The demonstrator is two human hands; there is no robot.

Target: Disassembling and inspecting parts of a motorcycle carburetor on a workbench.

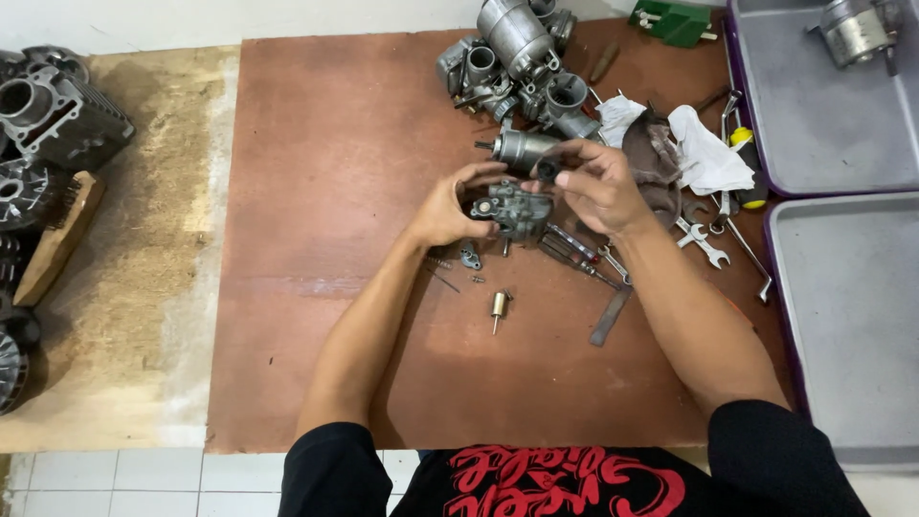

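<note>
Carburetor body (pixel 514 211) at mid-surface (pixel 335 191), held between left hand (pixel 450 206) and right hand (pixel 598 187). Just near of it, on the surface: small bracket (pixel 470 256), pin-tipped float valve (pixel 498 306), flat metal strip (pixel 610 316), screwdrivers (pixel 574 251). Far of the hands, a cluster of carburetor parts (pixel 512 62). Right of the hands, rags (pixel 704 153) and wrenches (pixel 704 244). Further right, two trays (pixel 842 278), one behind the other, a cylindrical part (pixel 857 29) in the far one. Far left, off the surface, engine cylinders (pixel 48 115) on the floor.
</note>
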